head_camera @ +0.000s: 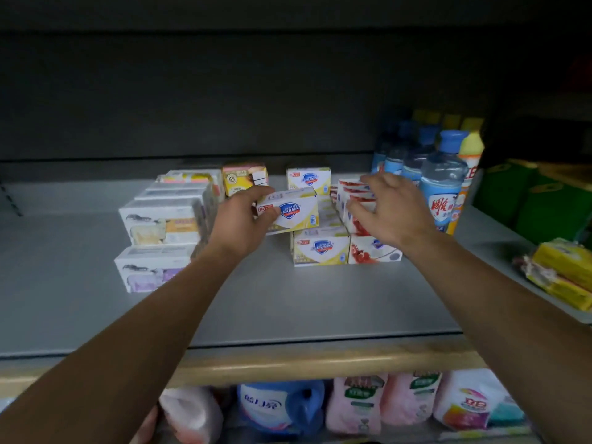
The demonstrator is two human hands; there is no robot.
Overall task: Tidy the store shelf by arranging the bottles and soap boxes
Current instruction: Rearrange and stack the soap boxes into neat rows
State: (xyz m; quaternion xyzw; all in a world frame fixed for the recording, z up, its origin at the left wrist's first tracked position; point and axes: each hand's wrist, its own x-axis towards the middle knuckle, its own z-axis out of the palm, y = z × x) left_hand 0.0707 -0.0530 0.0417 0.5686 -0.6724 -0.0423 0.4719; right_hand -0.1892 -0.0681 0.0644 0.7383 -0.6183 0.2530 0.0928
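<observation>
Nearest to us, the lower shelf (320,363) carries pink refill pouches (357,405) and a blue jug (282,405). Above it, on the grey shelf (288,299), we see 2 forearms reaching in. Our left hand (243,216) is closed on a white-and-yellow Safeguard soap box (288,211), thumb on its front face, fingers over the top, holding it tilted just above a matching yellow box (320,248) that rests on the shelf. Our right hand (390,213) is spread open, its fingers touching a row of red-and-white soap boxes (352,193). Left of the hands, white soap packs (160,225) stand in a column. Beyond the right hand, blue-capped bottles (443,184) stand upright beside a yellow bottle (469,155). Farthest back, 1 more yellow Safeguard box (309,177) stands near an orange-yellow box (245,177).
</observation>
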